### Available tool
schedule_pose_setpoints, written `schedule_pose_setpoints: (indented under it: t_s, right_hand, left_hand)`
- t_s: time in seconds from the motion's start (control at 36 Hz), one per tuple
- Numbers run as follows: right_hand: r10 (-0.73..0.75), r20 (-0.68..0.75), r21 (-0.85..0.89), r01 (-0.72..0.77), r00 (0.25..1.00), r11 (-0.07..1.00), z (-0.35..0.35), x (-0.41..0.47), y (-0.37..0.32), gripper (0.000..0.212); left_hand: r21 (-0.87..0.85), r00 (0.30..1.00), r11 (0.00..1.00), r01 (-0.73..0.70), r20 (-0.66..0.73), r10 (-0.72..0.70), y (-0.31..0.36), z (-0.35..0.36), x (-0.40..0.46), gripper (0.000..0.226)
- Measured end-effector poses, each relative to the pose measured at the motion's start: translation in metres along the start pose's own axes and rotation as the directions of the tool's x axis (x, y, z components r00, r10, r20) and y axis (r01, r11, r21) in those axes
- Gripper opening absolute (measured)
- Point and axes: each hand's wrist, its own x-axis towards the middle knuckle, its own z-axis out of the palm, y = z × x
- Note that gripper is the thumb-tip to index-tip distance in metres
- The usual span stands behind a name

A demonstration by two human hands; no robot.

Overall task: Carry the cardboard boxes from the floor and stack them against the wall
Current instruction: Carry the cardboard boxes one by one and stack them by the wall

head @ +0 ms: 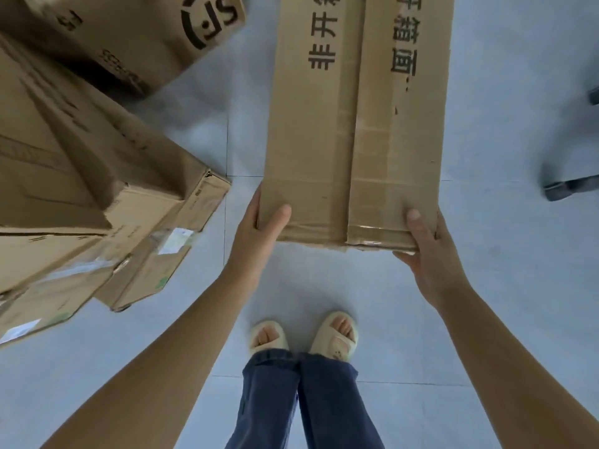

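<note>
Long cardboard box (353, 124) held level above floor (486, 286), w/ left hand (259, 234) & right hand (431, 257) clamped on near corners, thumbs on top, fingers hidden underneath, prob. to balance its length. Other boxes (81, 176) piled at left.

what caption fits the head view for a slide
Both hands grip the near end of a long cardboard box above the floor.

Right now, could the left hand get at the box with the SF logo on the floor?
Probably not yet. The left hand holds the near left corner of the long box, thumb on top, as the right hand does opposite. Only bare floor lies toward the SF box, but that grip must end first.
</note>
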Motion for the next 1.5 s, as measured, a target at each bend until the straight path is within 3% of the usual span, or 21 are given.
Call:
schedule_pose_setpoints:
  t_s: [0.06,0.17,0.28,0.33,0.39,0.47,0.53,0.78,0.86,1.08,1.33,1.5]
  right_hand:
    - [0.015,0.026,0.047,-0.016,1.000,0.999,0.003,0.000,0.000,0.114]
    - [-0.017,0.022,0.107,0.015,1.000,0.994,0.009,-0.006,-0.008,0.094]
    - [-0.019,0.004,0.070,0.019,1.000,0.997,0.007,-0.024,-0.033,0.111]
    - [-0.034,-0.005,0.057,0.034,0.999,0.998,0.007,-0.038,-0.048,0.110]
    - [-0.050,-0.023,0.068,0.051,0.999,0.996,0.009,-0.055,-0.065,0.100]
    - [-0.040,-0.056,0.072,0.044,0.998,0.996,0.015,-0.087,-0.090,0.061]
    - [-0.031,-0.063,0.047,0.034,0.998,0.998,0.016,-0.112,-0.102,0.046]
    - [0.033,-0.107,-0.046,-0.038,0.994,0.998,0.011,-0.252,-0.119,0.037]
    - [0.035,-0.114,-0.081,-0.045,0.993,0.996,0.009,-0.301,-0.117,0.036]
    - [-0.010,-0.135,-0.059,0.002,0.991,0.998,-0.011,-0.419,-0.108,0.034]
    - [-0.163,0.005,-0.092,0.163,0.987,0.982,-0.069,-0.527,-0.066,0.036]
    - [-0.246,0.109,-0.136,0.259,0.963,0.956,-0.113,-0.604,-0.035,0.034]
  left_hand:
    - [-0.051,0.998,0.997,0.054,0.017,-0.054,-0.003,0.001,0.000,0.037]
    - [-0.123,0.985,0.977,0.175,0.017,-0.174,0.010,0.003,-0.004,0.033]
    - [-0.108,0.984,0.979,0.175,0.054,-0.170,0.038,0.002,-0.016,0.047]
    - [-0.115,0.984,0.978,0.177,0.052,-0.172,0.056,0.000,-0.027,0.059]
    - [-0.124,0.984,0.976,0.179,0.044,-0.174,0.075,-0.001,-0.041,0.062]
    - [-0.136,0.980,0.971,0.198,0.031,-0.195,0.100,-0.005,-0.068,0.048]
    - [-0.138,0.975,0.965,0.221,0.026,-0.219,0.112,-0.010,-0.090,0.040]
    - [-0.066,0.951,0.951,0.302,0.082,-0.297,0.139,-0.033,-0.220,0.038]
    - [-0.059,0.941,0.941,0.333,0.077,-0.329,0.147,-0.040,-0.266,0.026]
    - [-0.027,0.964,0.966,0.257,0.082,-0.254,0.150,-0.047,-0.389,0.030]
    - [-0.126,0.991,0.985,0.115,-0.054,-0.123,0.106,-0.021,-0.535,0.022]
    - [-0.159,0.989,0.986,0.045,-0.130,-0.066,0.060,0.001,-0.639,0.038]
